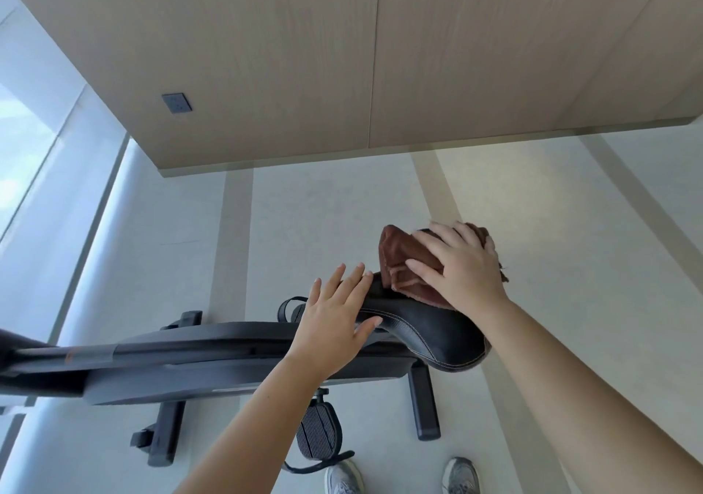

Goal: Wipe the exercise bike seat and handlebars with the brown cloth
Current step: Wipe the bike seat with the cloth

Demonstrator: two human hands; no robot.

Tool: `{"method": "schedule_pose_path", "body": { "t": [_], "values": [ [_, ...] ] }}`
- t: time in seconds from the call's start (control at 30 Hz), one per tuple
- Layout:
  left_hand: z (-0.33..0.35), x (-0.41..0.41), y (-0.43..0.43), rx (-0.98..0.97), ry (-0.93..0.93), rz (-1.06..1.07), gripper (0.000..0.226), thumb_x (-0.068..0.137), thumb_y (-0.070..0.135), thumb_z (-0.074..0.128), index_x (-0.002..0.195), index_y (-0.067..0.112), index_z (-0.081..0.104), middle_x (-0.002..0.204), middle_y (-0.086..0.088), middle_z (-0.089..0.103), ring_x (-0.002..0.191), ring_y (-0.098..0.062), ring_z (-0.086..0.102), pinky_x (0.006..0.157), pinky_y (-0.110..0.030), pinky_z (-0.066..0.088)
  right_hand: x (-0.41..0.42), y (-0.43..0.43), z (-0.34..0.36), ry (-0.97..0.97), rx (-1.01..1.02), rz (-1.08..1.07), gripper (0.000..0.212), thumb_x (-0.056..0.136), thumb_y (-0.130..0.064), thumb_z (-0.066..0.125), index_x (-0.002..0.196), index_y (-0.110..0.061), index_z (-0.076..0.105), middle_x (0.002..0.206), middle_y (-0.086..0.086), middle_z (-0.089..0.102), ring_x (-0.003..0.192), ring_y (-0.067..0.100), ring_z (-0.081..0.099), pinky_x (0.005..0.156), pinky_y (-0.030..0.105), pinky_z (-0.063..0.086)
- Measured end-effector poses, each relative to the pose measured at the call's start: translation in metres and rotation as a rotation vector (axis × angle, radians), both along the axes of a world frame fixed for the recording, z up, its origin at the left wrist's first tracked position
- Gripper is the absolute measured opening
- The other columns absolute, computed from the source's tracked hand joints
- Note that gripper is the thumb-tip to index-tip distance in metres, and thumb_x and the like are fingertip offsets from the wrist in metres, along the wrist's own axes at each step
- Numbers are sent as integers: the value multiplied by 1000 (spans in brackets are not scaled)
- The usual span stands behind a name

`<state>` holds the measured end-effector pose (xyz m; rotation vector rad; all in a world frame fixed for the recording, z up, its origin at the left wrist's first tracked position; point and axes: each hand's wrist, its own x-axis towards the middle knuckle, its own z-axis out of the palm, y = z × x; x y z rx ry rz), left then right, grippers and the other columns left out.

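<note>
Pale floor [323,220], right hand [462,269] pressing brown cloth [399,261] onto bike seat [430,334]

Pale floor [304,208], exercise bike [190,360], 2 grey shoes [344,478]

This looks like a workout corner in a modern home or apartment building, not a full gym. A single black exercise bike [213,356] stands on a pale, smooth floor [323,220] crossed by beige stripes. Beyond the bike rises a light wood-panelled wall [304,56] with one dark power socket [176,103] set into it. To the bike's left, a tall window [23,143] lets in bright daylight. On the near side of the bike, by its pedal [318,432], stand a person's grey sports shoes [344,478].
</note>
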<state>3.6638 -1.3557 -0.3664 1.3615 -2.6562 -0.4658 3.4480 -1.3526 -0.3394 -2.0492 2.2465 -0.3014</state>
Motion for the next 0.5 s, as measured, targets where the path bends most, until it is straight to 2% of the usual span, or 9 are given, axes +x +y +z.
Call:
{"method": "schedule_pose_path", "body": {
  "t": [0.1, 0.23, 0.33, 0.4, 0.5],
  "values": [
    [-2, -7, 3, 10, 14, 21, 65, 94, 48, 37, 147, 21, 10, 155, 6, 7, 141, -16, -4, 112, -38, -1, -3, 18, 0, -24, -51, 33, 49, 83, -56, 47, 125, -32, 52, 129, -4, 53, 127, 25, 38, 97, 56, 35],
    [-3, -10, 2, 2, 13, 16, 65, 94, 46, 38, 147, 21, 10, 155, 6, 6, 141, -17, -4, 112, -37, 0, 2, 66, -4, -37, -184, -40, 51, 80, -57, 43, 117, -25, 59, 117, 2, 61, 115, 31, 50, 85, 51, 47],
    [-4, -11, 1, 3, 24, 17, 64, 94, 44, 40, 147, 20, 11, 155, 6, 7, 141, -17, -2, 112, -38, 2, 4, 60, -9, -54, -205, -94, 50, 80, -55, 53, 117, -23, 61, 117, 6, 62, 111, 34, 53, 84, 52, 47],
    [-4, -10, 1, 3, 25, 9, 65, 94, 45, 41, 147, 20, 12, 155, 7, 9, 141, -17, 0, 112, -38, 3, -2, 31, -4, -126, -180, -140, 49, 81, -49, 59, 122, -22, 58, 124, 7, 58, 115, 35, 48, 89, 51, 43],
    [-2, -12, -1, -3, 8, -16, 70, 90, 51, 44, 146, 20, 16, 154, 5, 13, 141, -19, 5, 112, -41, 6, -14, -7, -1, -215, -66, -151, 50, 86, -47, 54, 130, -25, 50, 133, 5, 51, 120, 33, 39, 97, 45, 37]
  ]
}}
